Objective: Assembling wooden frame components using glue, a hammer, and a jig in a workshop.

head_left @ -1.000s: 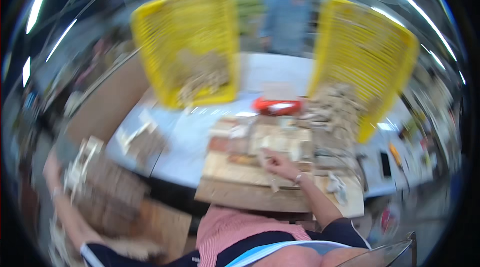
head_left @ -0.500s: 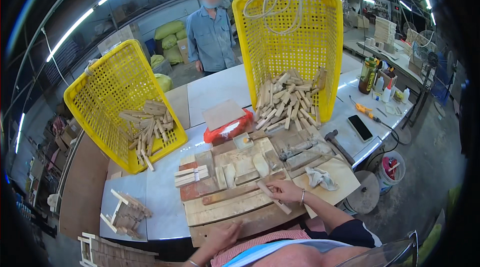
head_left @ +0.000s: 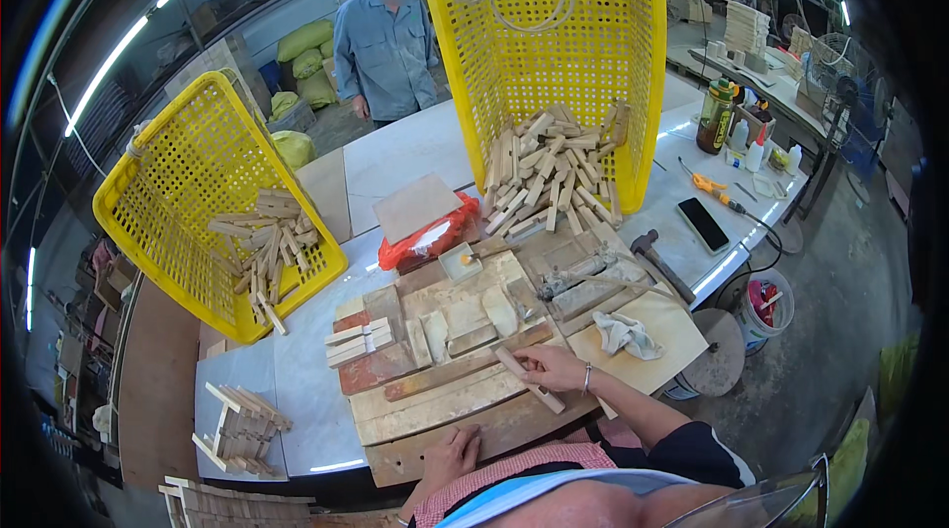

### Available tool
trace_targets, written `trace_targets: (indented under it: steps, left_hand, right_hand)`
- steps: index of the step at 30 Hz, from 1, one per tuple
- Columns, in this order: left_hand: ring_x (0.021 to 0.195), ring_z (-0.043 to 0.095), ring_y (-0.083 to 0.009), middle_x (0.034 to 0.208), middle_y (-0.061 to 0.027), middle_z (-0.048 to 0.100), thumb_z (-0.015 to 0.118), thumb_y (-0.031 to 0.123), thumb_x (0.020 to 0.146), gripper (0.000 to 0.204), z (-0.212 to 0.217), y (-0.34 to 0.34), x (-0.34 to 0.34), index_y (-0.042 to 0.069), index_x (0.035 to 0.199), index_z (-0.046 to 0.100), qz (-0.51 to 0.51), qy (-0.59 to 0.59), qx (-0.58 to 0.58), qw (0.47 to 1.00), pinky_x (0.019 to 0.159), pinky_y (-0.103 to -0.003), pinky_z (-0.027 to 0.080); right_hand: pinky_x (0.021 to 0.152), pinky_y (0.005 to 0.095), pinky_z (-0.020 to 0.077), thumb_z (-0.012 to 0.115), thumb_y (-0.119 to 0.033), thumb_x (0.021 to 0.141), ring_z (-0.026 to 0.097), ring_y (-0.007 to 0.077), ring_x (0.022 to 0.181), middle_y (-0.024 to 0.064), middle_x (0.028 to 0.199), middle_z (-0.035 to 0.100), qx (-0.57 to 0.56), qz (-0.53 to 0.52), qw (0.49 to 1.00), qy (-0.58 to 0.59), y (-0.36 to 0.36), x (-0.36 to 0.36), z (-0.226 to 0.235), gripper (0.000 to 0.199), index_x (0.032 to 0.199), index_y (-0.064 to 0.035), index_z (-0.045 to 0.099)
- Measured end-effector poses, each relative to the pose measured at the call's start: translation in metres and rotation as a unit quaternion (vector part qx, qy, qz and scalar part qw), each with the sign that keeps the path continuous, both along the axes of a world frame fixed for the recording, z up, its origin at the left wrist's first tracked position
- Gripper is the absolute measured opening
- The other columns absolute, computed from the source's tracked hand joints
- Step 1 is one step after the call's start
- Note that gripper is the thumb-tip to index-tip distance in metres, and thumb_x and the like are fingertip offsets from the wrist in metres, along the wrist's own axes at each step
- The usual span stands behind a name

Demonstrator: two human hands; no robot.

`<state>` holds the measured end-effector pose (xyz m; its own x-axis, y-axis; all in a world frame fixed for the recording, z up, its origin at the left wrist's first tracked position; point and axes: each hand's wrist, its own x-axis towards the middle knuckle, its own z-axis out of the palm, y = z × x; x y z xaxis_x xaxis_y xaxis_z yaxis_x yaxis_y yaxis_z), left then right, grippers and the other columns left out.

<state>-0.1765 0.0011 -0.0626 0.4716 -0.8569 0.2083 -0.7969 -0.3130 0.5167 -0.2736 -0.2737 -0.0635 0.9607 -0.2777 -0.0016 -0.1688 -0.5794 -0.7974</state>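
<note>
In my right hand [head_left: 554,368] is a short wooden strip [head_left: 529,380], pinched by the fingers and held slanting over the front of the wooden work board [head_left: 395,459]. My left hand [head_left: 452,456] rests on the near edge of that board, holding nothing, its fingers loosely bent and slightly apart. Behind the strip, a long thin wooden bar [head_left: 465,368] lies across the board. Several small wooden pieces [head_left: 360,342] sit side by side at the board's left. A small square dish [head_left: 461,262] stands at its back.
Two yellow baskets [head_left: 647,83] lie tipped with wooden sticks [head_left: 554,167] spilling forward. A hammer [head_left: 662,266], rag [head_left: 629,336], phone [head_left: 703,225] and bottles [head_left: 716,116] are at right. Stacked wooden pieces [head_left: 242,431] stand at left. Across the table stands a person [head_left: 384,53].
The whole view has shifted, moving the baskets and table up and left. My left hand has moved right along the board's edge. My right hand still holds the strip.
</note>
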Motion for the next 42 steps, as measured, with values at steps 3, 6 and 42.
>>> trace_targets:
  steps: [3,6,42]
  left_hand:
    - [0.069,0.064,-0.0286,0.081,-0.0085,0.062,0.062,0.021,0.086,0.020,0.002,0.003,-0.005,0.012,0.103,0.064,0.005,0.009,0.009,1.000,0.056,-0.038,0.051]
    - [0.069,0.064,-0.0296,0.081,-0.0088,0.062,0.062,0.021,0.086,0.019,0.010,0.008,-0.012,0.012,0.103,0.064,0.009,0.019,0.013,1.000,0.058,-0.038,0.051]
    - [0.061,0.056,-0.0257,0.072,-0.0100,0.053,0.063,0.000,0.080,0.021,0.043,0.010,0.096,0.003,0.101,0.064,0.074,0.020,-0.134,0.988,0.055,-0.035,0.044]
  right_hand:
    - [0.069,0.0315,0.0474,0.066,-0.022,0.079,0.058,0.0200,0.075,0.0090,0.085,0.060,-0.006,0.006,1.000,-0.012,0.005,-0.007,-0.004,0.054,0.127,-0.0028,0.052]
    - [0.068,0.0321,0.0477,0.065,-0.024,0.079,0.059,0.0201,0.075,0.0088,0.084,0.060,0.036,-0.001,0.999,0.005,0.007,-0.009,-0.005,0.054,0.128,-0.0051,0.051]
    - [0.048,0.0293,0.0546,0.072,-0.005,0.073,0.067,0.0186,0.055,0.0131,0.077,0.067,0.126,0.016,0.988,0.087,-0.002,0.225,0.024,0.067,0.132,-0.0010,0.040]
